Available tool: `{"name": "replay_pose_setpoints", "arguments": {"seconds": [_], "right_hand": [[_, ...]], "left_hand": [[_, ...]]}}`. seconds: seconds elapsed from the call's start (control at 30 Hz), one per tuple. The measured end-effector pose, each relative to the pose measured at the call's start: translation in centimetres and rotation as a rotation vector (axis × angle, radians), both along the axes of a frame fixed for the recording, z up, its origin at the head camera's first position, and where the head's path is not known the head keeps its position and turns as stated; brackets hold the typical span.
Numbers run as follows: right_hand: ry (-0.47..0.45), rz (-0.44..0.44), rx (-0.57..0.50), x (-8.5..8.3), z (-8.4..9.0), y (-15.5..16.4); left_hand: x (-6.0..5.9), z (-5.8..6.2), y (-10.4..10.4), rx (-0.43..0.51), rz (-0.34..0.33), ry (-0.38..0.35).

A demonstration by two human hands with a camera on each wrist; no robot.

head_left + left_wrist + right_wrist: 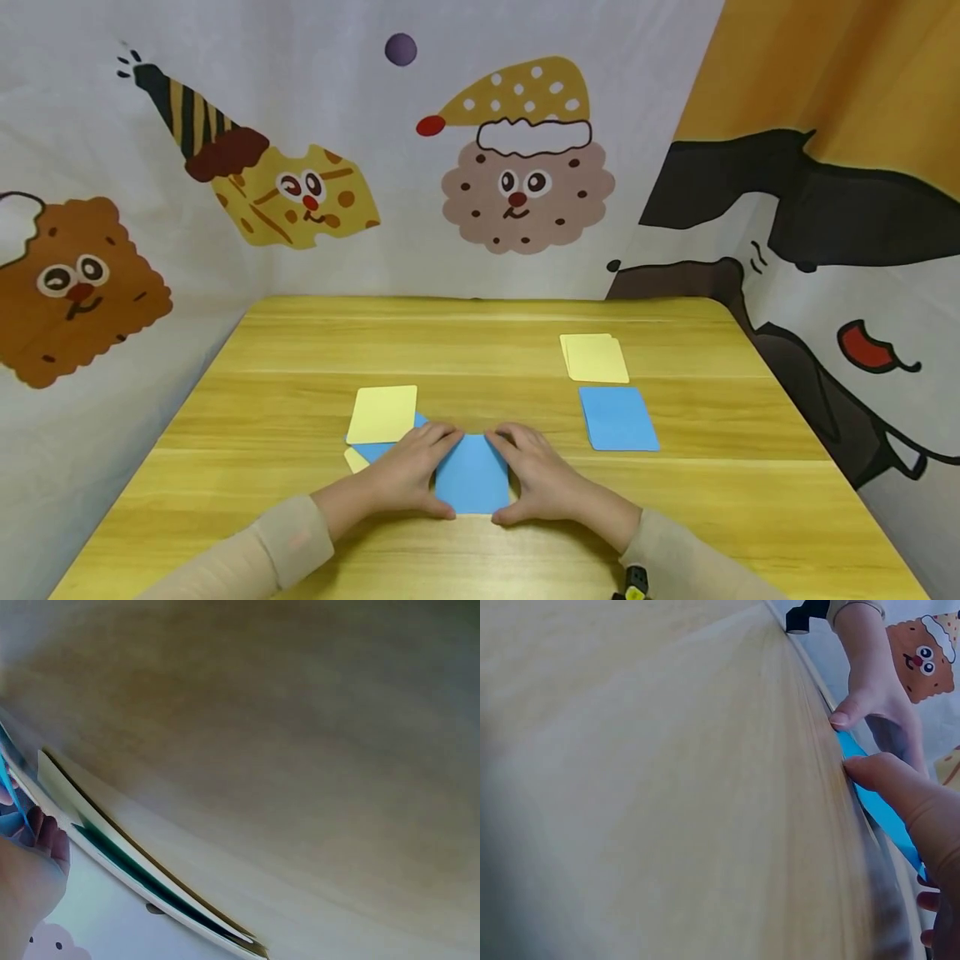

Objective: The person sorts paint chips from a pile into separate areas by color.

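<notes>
A blue paper square [472, 482] lies near the table's front edge, between my two hands. My left hand [408, 473] covers its left side and my right hand [542, 477] its right side. The fingers lie over the top and each thumb is tucked at a near corner. In the right wrist view the blue paper square [881, 810] shows edge-on, a little off the wood. My right thumb [881, 771] and left thumb [849, 716] pinch its near edge. The left wrist view shows only my left fingers [41, 847] by a blue edge.
Just left of my left hand, a yellow square [382, 413] lies on a blue sheet [372, 451], with another yellow corner [353, 459] beneath. A yellow stack [596, 358] and a blue stack [618, 418] sit at the right. Cartoon cloth walls surround the wooden table [285, 358].
</notes>
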State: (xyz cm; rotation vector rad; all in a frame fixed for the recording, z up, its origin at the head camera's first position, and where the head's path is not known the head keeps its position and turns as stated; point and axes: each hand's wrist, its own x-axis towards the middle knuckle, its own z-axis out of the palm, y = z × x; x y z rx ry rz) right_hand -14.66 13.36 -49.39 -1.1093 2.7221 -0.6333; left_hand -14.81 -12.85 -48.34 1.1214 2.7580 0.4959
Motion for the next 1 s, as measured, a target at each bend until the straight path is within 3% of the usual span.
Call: {"name": "replay_pose_setpoints", "arguments": {"seconds": [0.63, 1.0], "right_hand": [[0.018, 0.047, 0.02, 0.13, 0.24, -0.15], [0.019, 0.066, 0.019, 0.21, 0.41, -0.08]], "left_hand": [[0.31, 0.14, 0.36, -0.05, -0.074, 0.064], [0.12, 0.76, 0.93, -0.129, -0.1, 0.117]]}}
